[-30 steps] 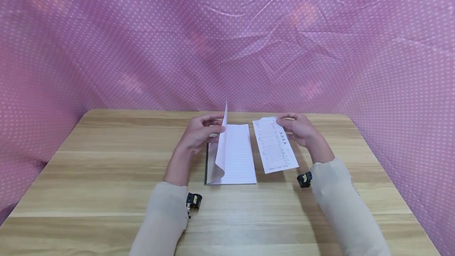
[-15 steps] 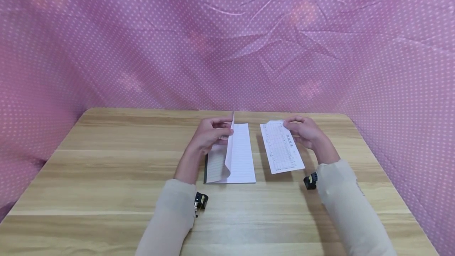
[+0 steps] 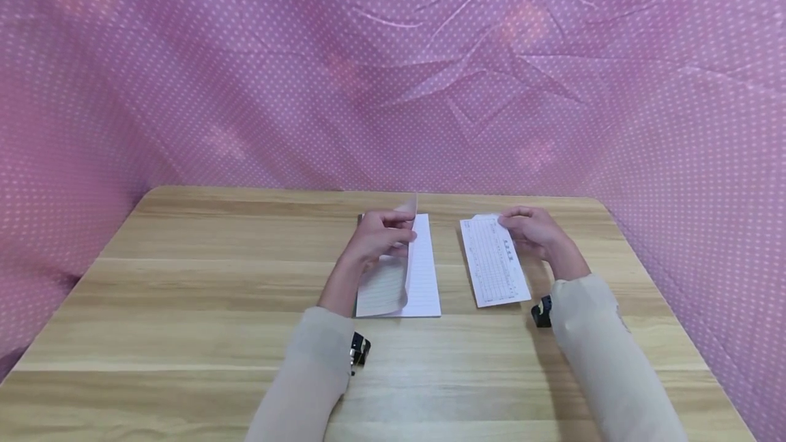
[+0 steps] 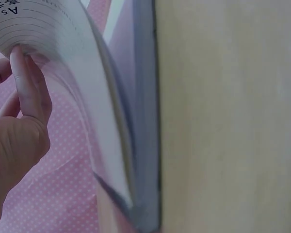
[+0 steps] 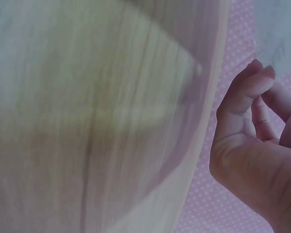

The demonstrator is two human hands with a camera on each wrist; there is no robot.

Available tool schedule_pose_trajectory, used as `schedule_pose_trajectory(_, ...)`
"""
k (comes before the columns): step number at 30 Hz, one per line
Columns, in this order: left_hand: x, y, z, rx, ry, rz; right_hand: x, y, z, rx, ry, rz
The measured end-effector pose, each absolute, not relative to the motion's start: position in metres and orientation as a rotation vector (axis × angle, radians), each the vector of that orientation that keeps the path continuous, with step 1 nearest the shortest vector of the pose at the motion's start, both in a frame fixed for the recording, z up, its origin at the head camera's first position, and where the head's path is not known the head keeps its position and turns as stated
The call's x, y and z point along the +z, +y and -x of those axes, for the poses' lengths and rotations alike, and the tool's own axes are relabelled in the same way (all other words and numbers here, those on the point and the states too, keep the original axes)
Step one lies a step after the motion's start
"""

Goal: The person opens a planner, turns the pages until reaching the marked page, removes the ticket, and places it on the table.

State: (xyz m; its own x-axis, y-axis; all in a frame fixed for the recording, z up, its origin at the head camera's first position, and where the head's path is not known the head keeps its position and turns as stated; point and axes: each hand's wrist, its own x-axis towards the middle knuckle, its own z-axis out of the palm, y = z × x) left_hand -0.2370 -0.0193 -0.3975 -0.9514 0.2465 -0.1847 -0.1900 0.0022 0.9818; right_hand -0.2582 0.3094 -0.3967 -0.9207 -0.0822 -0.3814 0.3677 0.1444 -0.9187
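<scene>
A lined notebook (image 3: 425,288) lies open on the table, with a dark spine edge along its left side. My left hand (image 3: 381,236) pinches a raised batch of its pages (image 3: 382,288) between thumb and fingers, and the pages curve upward over the lined sheet below. In the left wrist view the bent pages (image 4: 53,29) carry printed lines and "A5". To the right of the notebook, my right hand (image 3: 539,237) pinches the upper right corner of a printed paper form (image 3: 494,264), held a little above the table. A second white piece peeks out behind its top edge.
The wood-grain table (image 3: 184,319) has rounded far corners. A pink dotted cloth (image 3: 393,87) hangs behind it and at both sides. Small black wrist cameras (image 3: 359,350) sit at the sleeves.
My left hand has moved right, turning the held pages over the notebook toward the right. My right hand has carried the form right and slightly nearer to me.
</scene>
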Motion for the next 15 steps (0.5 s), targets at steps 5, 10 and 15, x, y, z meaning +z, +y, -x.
schedule_pose_trajectory(5,-0.404,-0.013,0.237,2.025,1.988,-0.070,-0.398,0.313,0.259,-1.784,2.107,-0.279)
schedule_pose_trajectory(10,-0.406,-0.008,0.236,2.008,1.979,-0.022,-0.398,0.315,0.259,-1.743,2.145,-0.273)
schedule_pose_trajectory(15,-0.408,-0.003,0.234,1.987,1.977,0.027,-0.399,0.318,0.260,-1.726,2.148,-0.296)
